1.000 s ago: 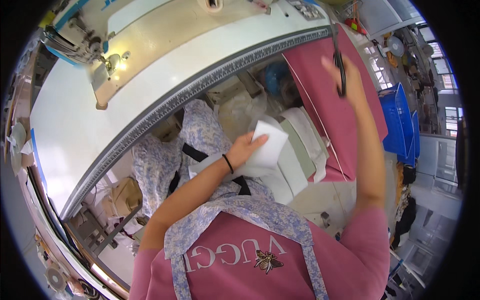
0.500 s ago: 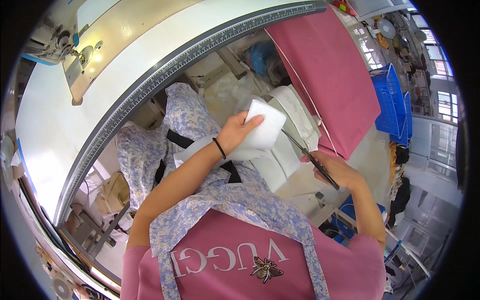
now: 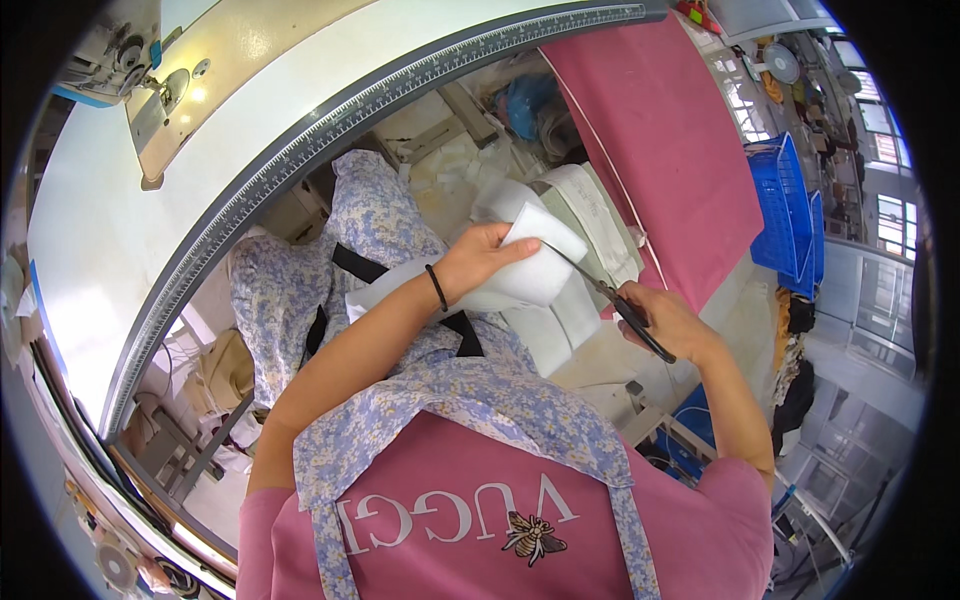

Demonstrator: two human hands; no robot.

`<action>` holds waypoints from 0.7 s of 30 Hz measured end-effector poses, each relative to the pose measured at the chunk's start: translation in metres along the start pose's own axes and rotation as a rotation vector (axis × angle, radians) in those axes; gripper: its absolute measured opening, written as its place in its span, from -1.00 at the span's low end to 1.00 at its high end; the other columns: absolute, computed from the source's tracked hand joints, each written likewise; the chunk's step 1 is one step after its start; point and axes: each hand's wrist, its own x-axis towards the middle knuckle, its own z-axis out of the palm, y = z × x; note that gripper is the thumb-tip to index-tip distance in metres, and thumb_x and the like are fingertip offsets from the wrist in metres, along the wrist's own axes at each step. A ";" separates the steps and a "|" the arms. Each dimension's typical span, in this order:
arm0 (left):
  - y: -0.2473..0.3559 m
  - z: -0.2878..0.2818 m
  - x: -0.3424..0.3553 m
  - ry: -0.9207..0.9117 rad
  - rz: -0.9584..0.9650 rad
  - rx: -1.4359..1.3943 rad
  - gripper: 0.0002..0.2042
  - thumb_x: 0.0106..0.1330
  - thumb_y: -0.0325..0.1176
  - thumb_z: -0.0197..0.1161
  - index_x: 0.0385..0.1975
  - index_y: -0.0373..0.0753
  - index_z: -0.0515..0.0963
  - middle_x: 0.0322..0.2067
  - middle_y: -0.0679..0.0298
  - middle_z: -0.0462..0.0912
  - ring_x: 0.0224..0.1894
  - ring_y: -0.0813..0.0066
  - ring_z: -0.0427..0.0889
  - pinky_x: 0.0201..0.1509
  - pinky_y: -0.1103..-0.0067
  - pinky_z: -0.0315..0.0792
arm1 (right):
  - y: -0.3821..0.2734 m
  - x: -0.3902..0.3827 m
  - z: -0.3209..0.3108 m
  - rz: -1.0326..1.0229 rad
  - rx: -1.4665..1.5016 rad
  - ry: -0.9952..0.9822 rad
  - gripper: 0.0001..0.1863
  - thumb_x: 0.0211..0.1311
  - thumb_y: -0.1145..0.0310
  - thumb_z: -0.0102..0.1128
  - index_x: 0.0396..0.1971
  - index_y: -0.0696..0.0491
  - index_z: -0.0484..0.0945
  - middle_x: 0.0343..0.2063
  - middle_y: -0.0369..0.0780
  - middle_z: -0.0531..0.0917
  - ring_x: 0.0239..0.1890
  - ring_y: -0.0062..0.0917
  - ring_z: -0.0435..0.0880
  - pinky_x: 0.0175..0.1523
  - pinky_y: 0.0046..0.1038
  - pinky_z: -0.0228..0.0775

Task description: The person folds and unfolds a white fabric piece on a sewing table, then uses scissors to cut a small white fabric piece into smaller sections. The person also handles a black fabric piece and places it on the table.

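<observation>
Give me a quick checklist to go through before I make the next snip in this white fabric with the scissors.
1. Left hand grips the folded white fabric: ok.
2. Right hand holds the scissors: ok.
3. Blade tips at the fabric edge: ok.
4. Left fingers clear of the blades: cannot tell, they lie close.
5. Pink cloth away from the blades: ok.

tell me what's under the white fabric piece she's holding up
Beneath the white fabric piece, held by the left hand, lies a stack of more white pieces on the lap. The right hand brings scissors to its edge. What lies under the stack is covered.
</observation>
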 end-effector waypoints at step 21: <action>0.001 0.002 -0.002 -0.018 0.009 0.060 -0.71 0.23 -0.26 0.16 -0.15 -0.33 0.49 -0.30 0.26 0.60 -0.32 0.60 0.58 -0.22 0.66 0.45 | 0.014 0.004 0.017 -0.068 0.046 0.120 -0.78 -0.11 0.43 0.17 -0.40 0.15 0.44 -0.66 -0.04 0.49 -0.57 -0.16 0.49 -0.44 -0.32 0.29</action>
